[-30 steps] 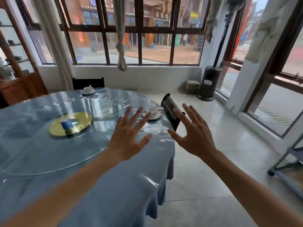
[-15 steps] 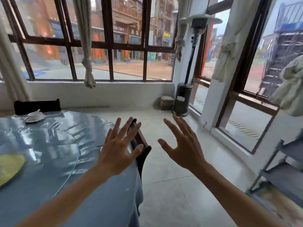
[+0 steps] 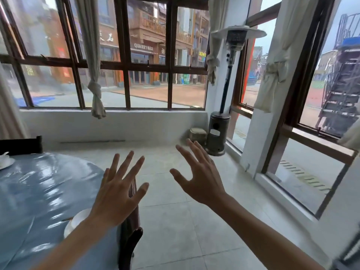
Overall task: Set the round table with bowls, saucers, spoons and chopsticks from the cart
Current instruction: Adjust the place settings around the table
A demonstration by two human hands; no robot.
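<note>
The round table (image 3: 42, 191), covered in blue cloth under glossy plastic, fills the lower left. A white bowl on a saucer (image 3: 78, 221) sits near its right edge, partly hidden under my left wrist. Another white saucer setting (image 3: 5, 162) shows at the far left edge. My left hand (image 3: 118, 193) hovers over the table's edge with fingers spread, holding nothing. My right hand (image 3: 200, 176) is raised over the floor, also spread and empty. The cart is barely visible at the bottom right corner.
A dark chair (image 3: 130, 236) stands against the table's right edge below my left hand. Another dark chair back (image 3: 21, 145) is at the far side. A patio heater (image 3: 220, 125) and a small box (image 3: 197, 134) stand in the window corner. Tiled floor lies to the right.
The view has swung right and up, away from the table centre toward the window corner. Both hands stay raised and spread, empty throughout.
</note>
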